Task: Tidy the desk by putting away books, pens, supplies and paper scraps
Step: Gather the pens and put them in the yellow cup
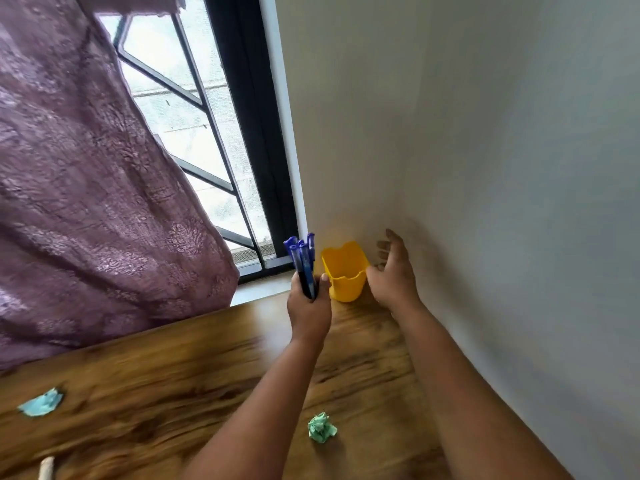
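Upright, blue pens point(302, 263) in left hand point(309, 308) beside yellow cup point(345, 271)

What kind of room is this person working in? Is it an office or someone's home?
Most likely a home study corner or bedroom. A wooden desk sits against a plain wall beside a barred window hung with a purple lace curtain, and a yellow pen cup stands on it.

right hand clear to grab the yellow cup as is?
Probably yes. The right hand is open right beside the yellow cup, thumb near its rim, nothing between them. The left hand holds the pens on the cup's other side, out of the way.
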